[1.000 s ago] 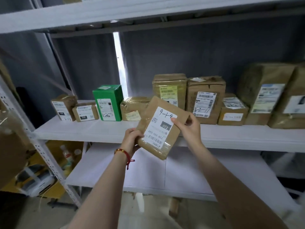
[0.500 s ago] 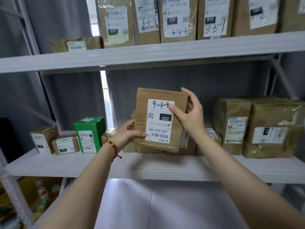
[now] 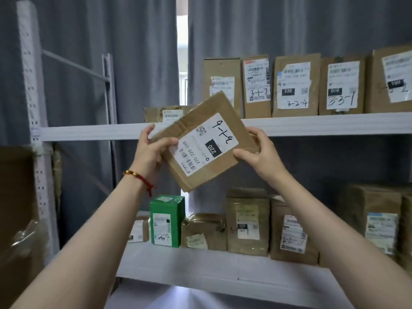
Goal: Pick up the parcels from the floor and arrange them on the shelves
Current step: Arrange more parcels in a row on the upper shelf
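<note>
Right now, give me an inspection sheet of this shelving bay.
Surface: white upper shelf and lower shelf, both carrying labelled parcels.
Job's things: flat brown parcel, tilted, label facing the camera, held up at upper-shelf height, not yet set down.
Clutter: green box among brown boxes on the lower shelf.
Grippers: left hand and right hand grip the parcel's opposite edges.
Cables: nothing seen.
Surroundings: grey curtain behind; white perforated upright at left.
</note>
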`<move>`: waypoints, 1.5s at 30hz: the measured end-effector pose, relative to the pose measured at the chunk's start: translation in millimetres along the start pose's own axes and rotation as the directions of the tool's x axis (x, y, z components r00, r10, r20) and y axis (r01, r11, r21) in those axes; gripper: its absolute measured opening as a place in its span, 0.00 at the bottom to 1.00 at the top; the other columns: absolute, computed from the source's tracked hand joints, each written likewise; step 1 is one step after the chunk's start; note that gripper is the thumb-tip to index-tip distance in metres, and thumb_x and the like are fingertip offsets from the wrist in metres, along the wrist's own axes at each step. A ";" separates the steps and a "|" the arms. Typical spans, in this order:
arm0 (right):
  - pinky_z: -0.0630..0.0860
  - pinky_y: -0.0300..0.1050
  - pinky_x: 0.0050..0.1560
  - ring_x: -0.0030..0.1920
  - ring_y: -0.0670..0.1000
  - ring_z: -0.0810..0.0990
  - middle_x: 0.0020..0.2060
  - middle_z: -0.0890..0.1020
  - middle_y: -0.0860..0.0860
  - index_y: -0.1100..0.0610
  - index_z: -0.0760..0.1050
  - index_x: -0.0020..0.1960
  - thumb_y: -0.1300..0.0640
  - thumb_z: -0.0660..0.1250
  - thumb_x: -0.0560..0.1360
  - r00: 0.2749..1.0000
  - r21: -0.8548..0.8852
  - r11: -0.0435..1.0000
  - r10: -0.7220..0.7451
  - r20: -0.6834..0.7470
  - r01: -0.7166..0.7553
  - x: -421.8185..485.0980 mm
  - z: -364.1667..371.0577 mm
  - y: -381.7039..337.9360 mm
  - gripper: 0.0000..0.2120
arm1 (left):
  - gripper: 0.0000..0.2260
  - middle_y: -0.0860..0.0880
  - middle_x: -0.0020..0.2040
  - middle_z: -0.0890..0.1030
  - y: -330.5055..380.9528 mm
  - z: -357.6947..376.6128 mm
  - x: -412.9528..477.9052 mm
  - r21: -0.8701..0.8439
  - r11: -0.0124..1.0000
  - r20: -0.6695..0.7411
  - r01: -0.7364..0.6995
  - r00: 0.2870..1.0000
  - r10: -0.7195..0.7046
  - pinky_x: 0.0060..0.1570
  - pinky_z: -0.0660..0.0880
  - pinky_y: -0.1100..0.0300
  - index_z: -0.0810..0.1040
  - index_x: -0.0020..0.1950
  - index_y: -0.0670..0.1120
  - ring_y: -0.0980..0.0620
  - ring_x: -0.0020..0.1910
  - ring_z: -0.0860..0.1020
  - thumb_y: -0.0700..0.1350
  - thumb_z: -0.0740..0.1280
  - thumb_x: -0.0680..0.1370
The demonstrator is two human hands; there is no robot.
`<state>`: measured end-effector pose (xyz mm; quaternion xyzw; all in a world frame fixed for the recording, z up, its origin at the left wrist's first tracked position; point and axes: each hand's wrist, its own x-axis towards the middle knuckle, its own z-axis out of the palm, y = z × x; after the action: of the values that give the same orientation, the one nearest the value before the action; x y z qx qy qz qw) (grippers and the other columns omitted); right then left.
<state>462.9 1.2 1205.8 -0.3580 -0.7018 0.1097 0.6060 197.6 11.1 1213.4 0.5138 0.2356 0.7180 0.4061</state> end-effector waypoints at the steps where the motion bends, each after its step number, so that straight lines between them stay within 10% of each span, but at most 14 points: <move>1: 0.77 0.53 0.62 0.56 0.47 0.80 0.58 0.79 0.49 0.47 0.70 0.64 0.41 0.74 0.58 0.999 -0.005 1.000 0.022 0.027 -0.022 3.0 11.2 -4.0 0.36 | 0.43 0.47 0.57 0.77 11.1 -5.4 1.2 0.007 1.000 -0.030 -0.029 0.999 0.029 0.48 0.78 0.54 0.65 0.71 0.47 0.50 0.48 0.81 0.38 0.75 0.57; 9: 0.76 0.52 0.64 0.65 0.52 0.74 0.71 0.68 0.50 0.47 0.55 0.77 0.51 0.81 0.65 0.996 -0.158 0.985 -0.081 -0.035 0.075 48.0 74.7 -55.1 0.49 | 0.41 0.57 0.54 0.73 67.5 -55.0 24.7 0.283 0.927 0.017 -0.245 0.968 0.251 0.46 0.75 0.69 0.62 0.75 0.49 0.61 0.52 0.77 0.36 0.78 0.67; 12: 0.76 0.39 0.53 0.59 0.47 0.76 0.70 0.68 0.49 0.46 0.57 0.76 0.55 0.80 0.66 0.985 -0.234 0.958 -0.175 -0.007 0.168 68.9 98.7 -80.5 0.47 | 0.45 0.53 0.62 0.72 88.2 -68.7 38.7 0.453 0.816 0.104 -0.358 0.931 0.351 0.61 0.72 0.60 0.60 0.76 0.51 0.55 0.62 0.73 0.40 0.81 0.65; 17: 0.75 0.37 0.56 0.58 0.47 0.74 0.68 0.68 0.50 0.50 0.65 0.74 0.55 0.78 0.68 0.955 -0.381 0.879 -0.295 0.035 0.286 96.1 132.6 -105.6 0.38 | 0.45 0.53 0.67 0.68 133.2 -68.4 69.4 0.531 0.661 0.233 -0.531 0.841 0.489 0.58 0.68 0.69 0.58 0.77 0.50 0.57 0.64 0.69 0.41 0.80 0.66; 25: 0.76 0.45 0.59 0.58 0.49 0.75 0.64 0.73 0.52 0.52 0.73 0.67 0.56 0.76 0.70 0.975 -0.322 0.934 -0.200 -0.102 0.158 125.3 149.7 -93.4 0.26 | 0.47 0.48 0.70 0.70 172.6 -40.3 114.3 0.679 0.363 0.489 -0.638 0.762 0.426 0.67 0.72 0.47 0.57 0.77 0.55 0.48 0.68 0.70 0.45 0.80 0.66; 33: 0.82 0.53 0.47 0.49 0.51 0.82 0.58 0.79 0.46 0.50 0.70 0.67 0.49 0.74 0.72 0.995 -0.254 0.964 -0.095 -0.034 0.083 144.9 170.0 -60.3 0.26 | 0.27 0.47 0.58 0.78 165.6 -10.2 151.9 0.795 -0.103 0.602 -0.598 0.755 0.259 0.53 0.77 0.50 0.69 0.65 0.48 0.45 0.54 0.77 0.52 0.76 0.71; 41: 0.78 0.40 0.47 0.50 0.40 0.79 0.52 0.81 0.43 0.46 0.72 0.62 0.37 0.76 0.66 0.985 -0.165 0.972 -0.171 -0.016 0.166 179.8 174.2 -52.4 0.29 | 0.24 0.50 0.48 0.79 166.7 -2.5 179.7 0.749 -0.256 0.661 -0.611 0.717 0.224 0.42 0.80 0.54 0.70 0.58 0.50 0.49 0.43 0.79 0.58 0.73 0.68; 45: 0.82 0.53 0.52 0.52 0.46 0.83 0.53 0.83 0.46 0.47 0.70 0.63 0.32 0.75 0.62 0.983 -0.021 0.983 -0.184 -0.011 0.183 199.0 193.7 -49.8 0.36 | 0.22 0.54 0.41 0.77 160.9 2.6 196.5 0.726 -0.335 0.682 -0.600 0.692 0.237 0.35 0.72 0.58 0.71 0.54 0.52 0.54 0.37 0.76 0.64 0.69 0.69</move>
<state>262.7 146.0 1342.0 -0.2984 -0.7288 0.0442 0.6146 117.3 83.1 1443.3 0.7619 0.4133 0.3195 -0.3829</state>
